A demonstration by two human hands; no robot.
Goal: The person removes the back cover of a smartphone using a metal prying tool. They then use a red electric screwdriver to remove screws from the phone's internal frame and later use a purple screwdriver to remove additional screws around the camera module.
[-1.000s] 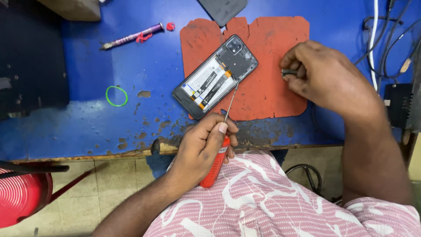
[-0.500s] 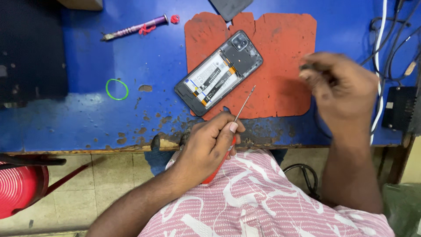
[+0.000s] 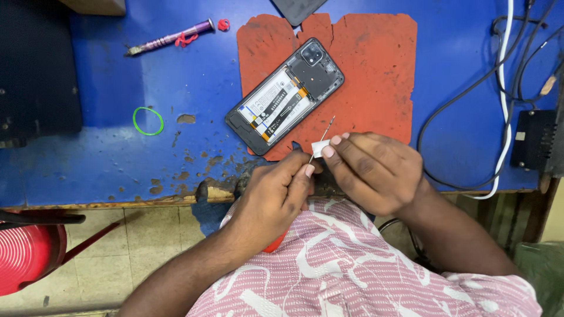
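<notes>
An opened smartphone (image 3: 286, 97) with its back cover off lies tilted on a worn red mat (image 3: 370, 70) on the blue table. My left hand (image 3: 276, 196) grips a red-handled screwdriver (image 3: 322, 137) near the table's front edge, its thin shaft pointing up toward the phone. My right hand (image 3: 373, 170) pinches a small white piece (image 3: 320, 148) against the shaft just below the tip. Both hands are close together, just below the phone's lower end.
A purple tool (image 3: 170, 39) and a small red cap (image 3: 223, 24) lie at the back left. A green rubber band (image 3: 148, 121) sits left of the phone. Cables (image 3: 499, 88) and a black box (image 3: 537, 141) occupy the right. A red stool (image 3: 26, 255) stands below left.
My right hand has come down from the mat's right side to the screwdriver shaft with a small white piece. My left hand has kept hold of the screwdriver.
</notes>
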